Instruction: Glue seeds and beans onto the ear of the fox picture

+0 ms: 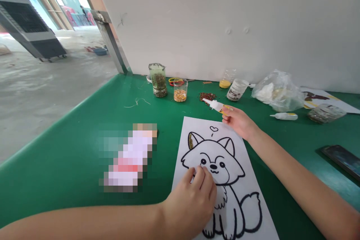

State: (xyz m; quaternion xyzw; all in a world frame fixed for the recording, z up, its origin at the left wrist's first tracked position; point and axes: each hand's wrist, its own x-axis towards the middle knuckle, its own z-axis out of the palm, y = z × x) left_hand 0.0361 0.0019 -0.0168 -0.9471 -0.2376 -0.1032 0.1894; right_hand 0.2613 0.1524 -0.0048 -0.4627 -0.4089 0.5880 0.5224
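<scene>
My right hand [237, 120] is closed around a white glue bottle [218, 106] with a long pointed nozzle, tilted toward a small pile of dark reddish seeds [207, 96]. Over the sheet of paper [180, 180], my left hand [194, 197] is curled with its fingers drawn together; what they hold, if anything, is hidden. The paper bears a black outline drawing of a fox-like animal [225, 168], partly covered by that hand. Small brownish grains [190, 141] fill part of the drawing's left ear.
Behind the paper stand a green cup of seeds [159, 80] and a clear cup of corn kernels [180, 92]. A tipped white cup [237, 90], a plastic bag [278, 92] and another glue bottle [285, 116] lie rightward. A blurred-out phone-shaped object [132, 157] and a dark phone [341, 161] flank the paper.
</scene>
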